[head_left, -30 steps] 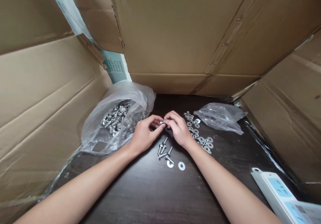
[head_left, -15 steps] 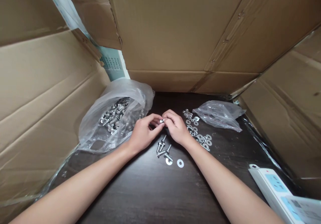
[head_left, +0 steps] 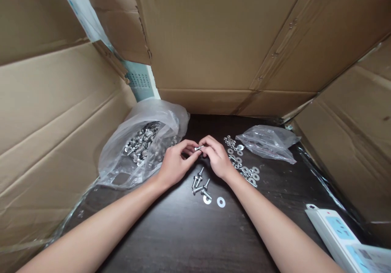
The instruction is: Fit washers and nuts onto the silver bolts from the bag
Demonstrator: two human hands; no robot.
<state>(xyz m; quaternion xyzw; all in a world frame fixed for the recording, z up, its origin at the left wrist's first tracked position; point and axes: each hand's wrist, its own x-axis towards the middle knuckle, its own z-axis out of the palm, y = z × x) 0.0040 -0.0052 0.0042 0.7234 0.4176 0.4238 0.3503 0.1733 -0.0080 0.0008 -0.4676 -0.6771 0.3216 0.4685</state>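
Observation:
Between my fingertips is a small silver bolt (head_left: 198, 148), held sideways just above the table. My left hand (head_left: 179, 161) pinches its left end between thumb and fingers. The thumb and fingers of my right hand (head_left: 216, 157) close on its right end; part of the bolt is hidden by them. Below the hands lie several loose bolts (head_left: 200, 182), some with nuts or washers on them. One flat washer (head_left: 207, 199) touches that group, and another washer (head_left: 221, 202) lies a little to the right.
An open plastic bag (head_left: 106, 159) full of bolts stands at the left. Beyond my right wrist spreads a pile of washers and nuts (head_left: 246, 171). A flatter plastic bag (head_left: 269, 140) lies behind it. A white power strip (head_left: 330, 228) sits front right; cardboard walls (head_left: 226, 36) surround the dark table (head_left: 171, 240).
More of the bolt shows between my fingertips, and the right fingers have shifted slightly along it. The whole view has moved a little; the loose parts lie as before.

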